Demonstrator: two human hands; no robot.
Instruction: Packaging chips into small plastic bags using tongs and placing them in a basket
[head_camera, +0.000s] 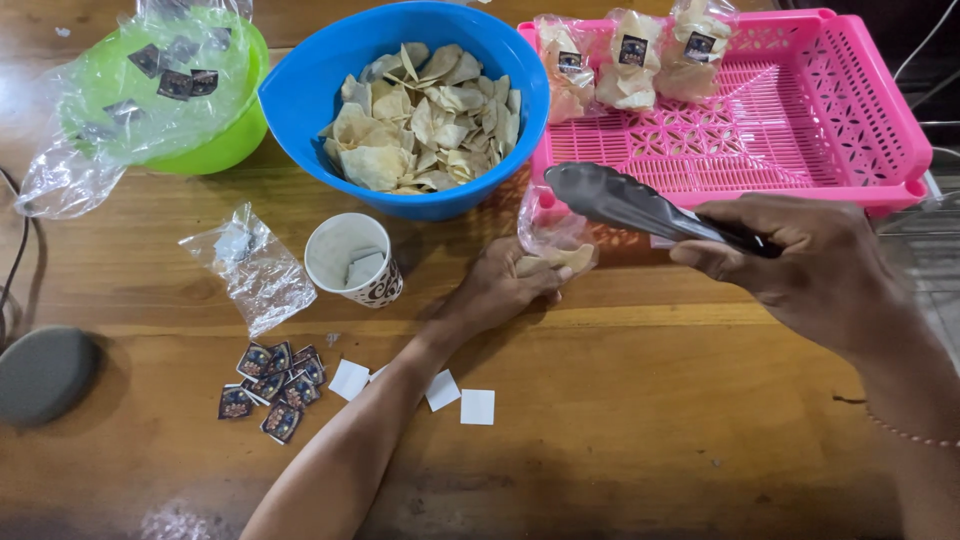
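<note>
- The right hand (800, 262) grips a pair of metal tongs (625, 202) by the handle end; the fingers are wrapped closed around it. The tong tips sit together and point left, just above the clear bag.
- The left hand (497, 290) rests on the wooden table (650, 420) with fingers curled on a small clear plastic bag (553, 240) that contains a few pale chips. The bag stands just in front of the pink tray's near-left corner.
- A blue bowl (300, 95) filled with pale chips (425, 120) sits behind the left hand, touching the left edge of the tray.
- The pink slotted tray (800, 120) holds three filled, labelled bags (630, 65) along its far-left side.
- A paper cup (352, 260) stands left of the left hand, near an empty clear bag (255, 265).
- Small dark printed labels (272, 382) and white squares (478, 406) lie beside the left forearm.
- A green bowl (215, 150) lined with clear plastic sits at the far left.
</note>
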